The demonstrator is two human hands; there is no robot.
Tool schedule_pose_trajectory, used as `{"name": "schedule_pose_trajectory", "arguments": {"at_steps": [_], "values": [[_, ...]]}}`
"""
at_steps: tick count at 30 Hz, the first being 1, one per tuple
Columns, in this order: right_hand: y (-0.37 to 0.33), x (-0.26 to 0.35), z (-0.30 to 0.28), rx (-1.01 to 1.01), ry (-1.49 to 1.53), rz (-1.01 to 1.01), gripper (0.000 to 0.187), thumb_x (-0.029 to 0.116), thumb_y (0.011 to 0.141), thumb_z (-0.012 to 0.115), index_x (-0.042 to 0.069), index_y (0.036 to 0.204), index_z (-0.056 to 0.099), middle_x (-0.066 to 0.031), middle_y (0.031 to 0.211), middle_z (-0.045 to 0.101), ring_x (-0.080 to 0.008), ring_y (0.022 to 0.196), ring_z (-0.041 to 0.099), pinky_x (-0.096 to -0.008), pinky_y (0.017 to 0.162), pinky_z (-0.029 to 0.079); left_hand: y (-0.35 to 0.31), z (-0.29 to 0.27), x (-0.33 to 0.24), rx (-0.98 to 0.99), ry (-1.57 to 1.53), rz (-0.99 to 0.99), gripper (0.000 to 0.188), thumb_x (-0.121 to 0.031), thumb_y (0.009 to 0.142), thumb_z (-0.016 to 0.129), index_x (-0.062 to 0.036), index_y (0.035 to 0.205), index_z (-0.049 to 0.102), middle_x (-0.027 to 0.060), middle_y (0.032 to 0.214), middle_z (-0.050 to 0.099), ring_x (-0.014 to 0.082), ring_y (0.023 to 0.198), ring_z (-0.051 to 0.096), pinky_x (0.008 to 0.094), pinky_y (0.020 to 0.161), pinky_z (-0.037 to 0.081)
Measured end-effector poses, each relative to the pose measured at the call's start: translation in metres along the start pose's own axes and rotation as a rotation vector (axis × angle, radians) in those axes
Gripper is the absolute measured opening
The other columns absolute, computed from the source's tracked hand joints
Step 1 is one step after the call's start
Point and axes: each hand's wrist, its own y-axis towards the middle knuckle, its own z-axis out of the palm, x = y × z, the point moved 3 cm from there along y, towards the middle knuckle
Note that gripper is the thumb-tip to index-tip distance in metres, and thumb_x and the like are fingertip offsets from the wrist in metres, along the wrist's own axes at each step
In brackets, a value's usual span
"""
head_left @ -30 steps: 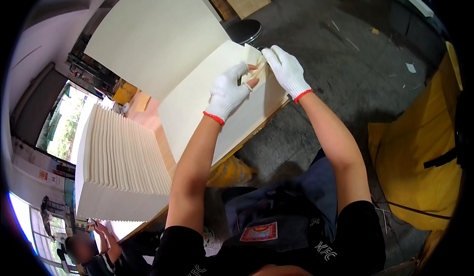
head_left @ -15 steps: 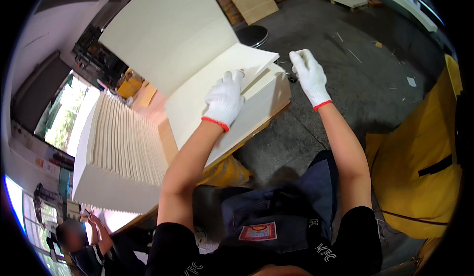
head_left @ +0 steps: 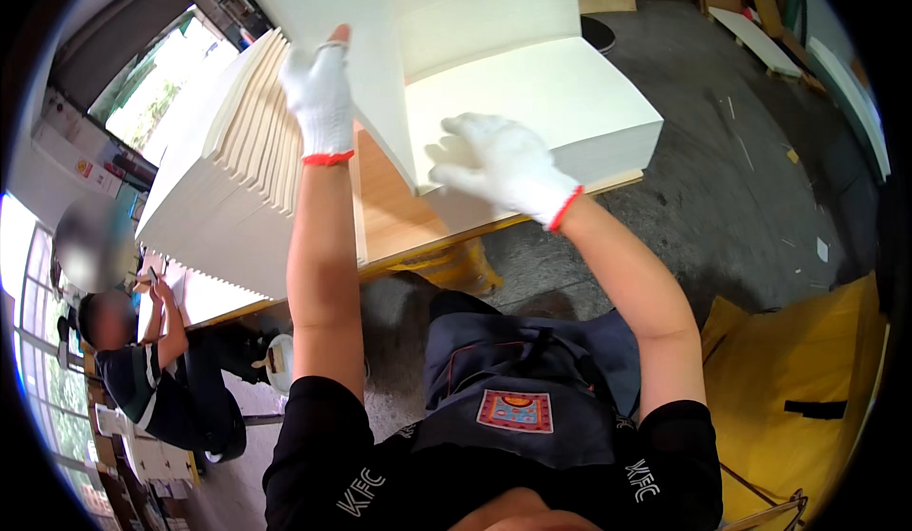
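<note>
Both my hands wear white knit gloves with red cuffs. My left hand [head_left: 321,99] is closed at the edge of a raised white paper section [head_left: 375,66], with one bare fingertip pointing up; the glove hides part of that edge. The section stands steeply between the two piles. My right hand [head_left: 508,165] is open, thumb and fingers apart, over the front of a thick stack of white paper [head_left: 560,94] and close to the raised section's lower corner. Left of my left hand stands a tall pile of paper sections with ridged, stepped edges [head_left: 247,142].
Both piles sit on a wooden table [head_left: 389,213] with a yellow front edge. A person [head_left: 157,360] sits at the far left. Yellow sheeting [head_left: 798,369] hangs at the right. A round black stool top [head_left: 597,35] is behind the stack, and scraps lie on the grey floor.
My left hand has moved left and up, off the stack to the raised section's edge. My right hand has come left over the stack and opened. The view has turned.
</note>
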Motion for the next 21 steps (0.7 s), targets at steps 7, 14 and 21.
{"name": "schedule_pose_trajectory", "arguments": {"at_steps": [7,14,21], "values": [[0.015,0.038,0.086,0.173,-0.532,0.068,0.092,0.063,0.083,0.067,-0.005,0.141,0.048,-0.0196,0.143,0.05,-0.0325,0.136,0.044,-0.045,0.114,0.03,0.0,-0.04,0.025,-0.175,-0.336,0.093,0.023,-0.003,0.089,0.067,0.0062,0.111,0.069,0.0049,0.097,0.07,0.0124,0.083,0.06,0.0262,0.076,0.048],[0.013,0.036,0.094,0.12,-0.619,0.012,0.095,0.062,0.082,0.068,-0.005,0.145,0.044,-0.0181,0.145,0.048,-0.0316,0.138,0.043,-0.0474,0.115,0.029,0.012,-0.042,0.038,-0.159,-0.328,0.044,0.021,-0.007,0.085,0.072,0.0046,0.103,0.073,0.0027,0.086,0.07,0.0112,0.079,0.058,0.0272,0.074,0.046],[0.011,0.039,0.091,0.162,-0.632,0.014,0.094,0.061,0.082,0.069,-0.002,0.146,0.044,-0.0177,0.147,0.047,-0.0324,0.139,0.04,-0.049,0.117,0.026,0.024,-0.052,0.037,-0.147,-0.249,0.042,0.021,-0.008,0.085,0.07,0.0035,0.103,0.074,0.0048,0.09,0.071,0.0122,0.08,0.059,0.0278,0.076,0.047]]}}
